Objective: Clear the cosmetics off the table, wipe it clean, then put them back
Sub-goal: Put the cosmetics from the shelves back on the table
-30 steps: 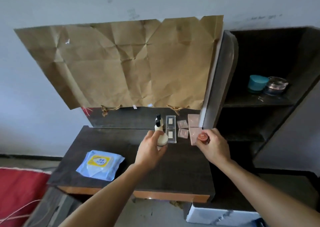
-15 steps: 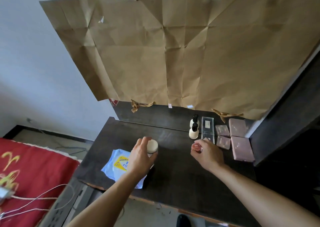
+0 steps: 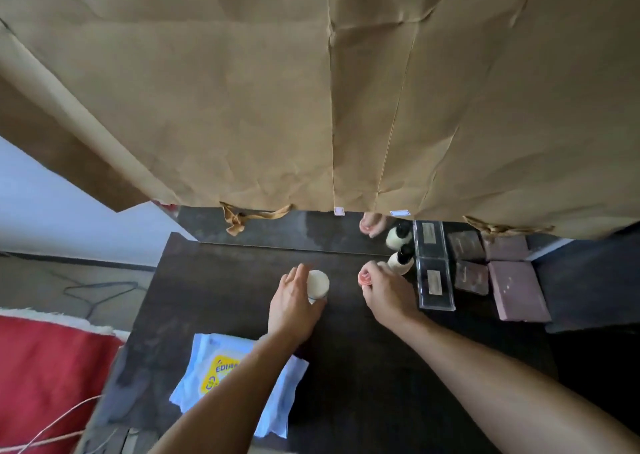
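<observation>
A cream-coloured round bottle (image 3: 317, 283) stands upright on the dark wooden counter (image 3: 214, 291), with the left hand (image 3: 293, 303) wrapped around its side. Just to its right, the right hand (image 3: 387, 291) pinches a small round jar with a red lid (image 3: 364, 277) between its fingertips, close above the counter. Beside that hand stands a small cream pump bottle with a black top (image 3: 400, 261), then a clear rectangular case (image 3: 435, 283), a dark brown square compact (image 3: 471, 277) and a pink rectangular box (image 3: 518, 290) in a row toward the right. A pale blue wipes packet with a yellow label (image 3: 221, 367) lies near the counter's front edge, partly under the left forearm. Creased brown paper (image 3: 311, 90) hangs behind the counter.
</observation>
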A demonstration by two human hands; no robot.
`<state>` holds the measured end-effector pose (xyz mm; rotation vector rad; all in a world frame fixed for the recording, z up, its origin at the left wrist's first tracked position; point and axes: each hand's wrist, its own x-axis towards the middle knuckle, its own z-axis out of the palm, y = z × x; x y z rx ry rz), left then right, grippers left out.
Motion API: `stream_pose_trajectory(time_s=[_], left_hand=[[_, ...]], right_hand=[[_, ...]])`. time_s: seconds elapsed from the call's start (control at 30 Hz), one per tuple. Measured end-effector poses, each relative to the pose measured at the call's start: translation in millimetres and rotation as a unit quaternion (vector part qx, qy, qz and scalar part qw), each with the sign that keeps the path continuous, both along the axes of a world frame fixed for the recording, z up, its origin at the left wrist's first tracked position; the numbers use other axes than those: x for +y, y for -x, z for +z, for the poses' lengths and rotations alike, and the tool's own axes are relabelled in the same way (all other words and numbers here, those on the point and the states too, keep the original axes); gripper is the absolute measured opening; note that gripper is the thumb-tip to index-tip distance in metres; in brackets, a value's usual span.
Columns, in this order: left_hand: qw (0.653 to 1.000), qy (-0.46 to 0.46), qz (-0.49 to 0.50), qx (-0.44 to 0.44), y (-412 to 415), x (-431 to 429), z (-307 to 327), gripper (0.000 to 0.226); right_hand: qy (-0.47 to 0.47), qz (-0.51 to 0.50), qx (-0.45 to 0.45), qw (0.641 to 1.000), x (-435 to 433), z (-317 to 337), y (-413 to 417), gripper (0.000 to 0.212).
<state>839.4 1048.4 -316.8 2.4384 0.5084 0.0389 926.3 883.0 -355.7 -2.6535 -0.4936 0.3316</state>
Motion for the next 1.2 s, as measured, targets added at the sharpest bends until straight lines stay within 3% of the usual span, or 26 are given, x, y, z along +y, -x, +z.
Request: stream_pose_trajectory(time_s=[0.37,0.67,0.87,1.2], left_hand=[[0.995,0.001,-0.093,0.041,-59,13,-45,0.035],[0.987,-0.05,-0.153,-0.028,-49,21,-29,0.037],[0.983,-0.011,-0.177,-0.035,-22,-9,6,0.01],[0.959,-0.016,-0.272,-0.073,6,-162,46,0.004]], right_hand=[[-0.08,-0.114,-0.039,0.99,19,-31,-3,0.019],[-0.067,-0.132,-0.019,0.989,4,-7,23,0.033],[-0.011,-0.156,-0.006,0.988,-58,24,55,0.031],[0.007,-0.219,-0.053,0.974,-227,65,102,0.029]])
